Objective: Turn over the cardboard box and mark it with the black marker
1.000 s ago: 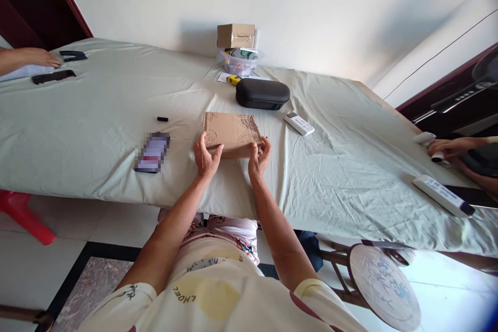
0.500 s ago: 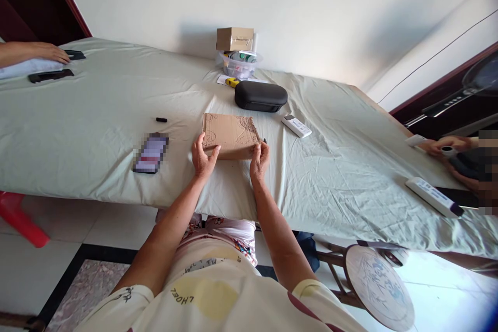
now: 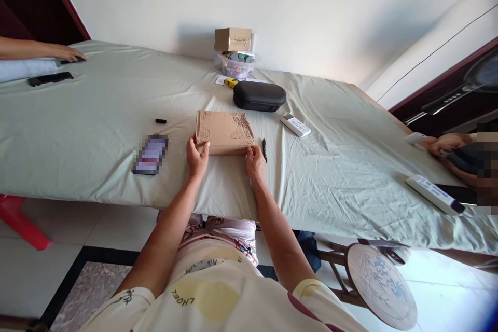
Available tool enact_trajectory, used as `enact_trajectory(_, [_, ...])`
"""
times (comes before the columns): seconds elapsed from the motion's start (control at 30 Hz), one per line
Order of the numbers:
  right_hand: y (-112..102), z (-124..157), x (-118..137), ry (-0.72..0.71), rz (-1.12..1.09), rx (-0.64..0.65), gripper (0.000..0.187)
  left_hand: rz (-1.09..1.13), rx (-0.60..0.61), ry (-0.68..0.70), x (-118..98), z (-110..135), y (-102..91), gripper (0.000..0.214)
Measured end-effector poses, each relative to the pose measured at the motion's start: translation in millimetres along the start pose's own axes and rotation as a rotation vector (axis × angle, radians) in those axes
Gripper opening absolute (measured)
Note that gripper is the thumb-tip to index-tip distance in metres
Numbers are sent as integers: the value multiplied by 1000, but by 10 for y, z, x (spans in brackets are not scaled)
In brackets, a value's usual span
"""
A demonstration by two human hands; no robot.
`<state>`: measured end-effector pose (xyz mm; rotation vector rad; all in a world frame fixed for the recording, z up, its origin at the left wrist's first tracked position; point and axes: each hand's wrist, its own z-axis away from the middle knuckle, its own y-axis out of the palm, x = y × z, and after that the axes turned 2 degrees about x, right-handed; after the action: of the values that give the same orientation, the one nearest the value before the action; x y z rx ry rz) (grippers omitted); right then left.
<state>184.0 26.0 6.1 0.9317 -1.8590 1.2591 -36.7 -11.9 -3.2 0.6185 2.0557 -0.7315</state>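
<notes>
1. Two hands meet one cardboard box (image 3: 223, 129). It lies flat on the green sheet (image 3: 97, 114) just ahead of me, its long axis running left to right across my body.
2. My left hand (image 3: 197, 155) is at the near left corner and my right hand (image 3: 254, 161) at the near right corner, so neither is nearer.
3. Both grips are half-curled and closed on those corners, with the left thumb up on the top face.
4. A black pen (image 3: 264, 149) lies just beside my right hand, apart from the box.
</notes>
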Motion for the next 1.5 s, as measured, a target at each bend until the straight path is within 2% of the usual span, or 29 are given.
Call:
enact_trajectory(0.13, [17, -16, -77, -50, 142, 46, 19, -253, 103, -56, 2, 15, -11, 74])
enact_trajectory(0.2, [25, -17, -94, -60, 178, 53, 17, -309, 130, -75, 5, 26, -9, 76])
enact_trajectory(0.3, [31, -10, -83, -39, 166, 47, 20, -272, 103, -57, 16, 31, -1, 78])
enact_trajectory(0.5, [29, 19, 6, -12, 56, 48, 27, -204, 43, -23, 11, 32, 5, 95])
enact_trajectory(0.8, [63, 29, 54, -82, -87, -72, 20, -195, 93, 47, -31, 56, -6, 118])
enact_trajectory(0.93, [114, 62, 40, -81, -74, -87, 37, -201, 103, 53, -55, 62, -12, 118])
enact_trajectory(1.13, [189, 120, 75, -154, 65, -186, 76, -236, 65, 104, -154, 110, -9, 119])
enact_trajectory(1.23, [246, 152, 128, -139, 118, -219, 93, -282, 55, 94, -239, 149, 21, 125])
enact_trajectory(1.4, [317, 193, 175, -96, 180, -234, 102, -308, 39, 55, -340, 190, 77, 129])
enact_trajectory(1.5, [309, 181, 144, -140, 168, -235, 100, -330, 45, 37, -337, 189, 77, 130])
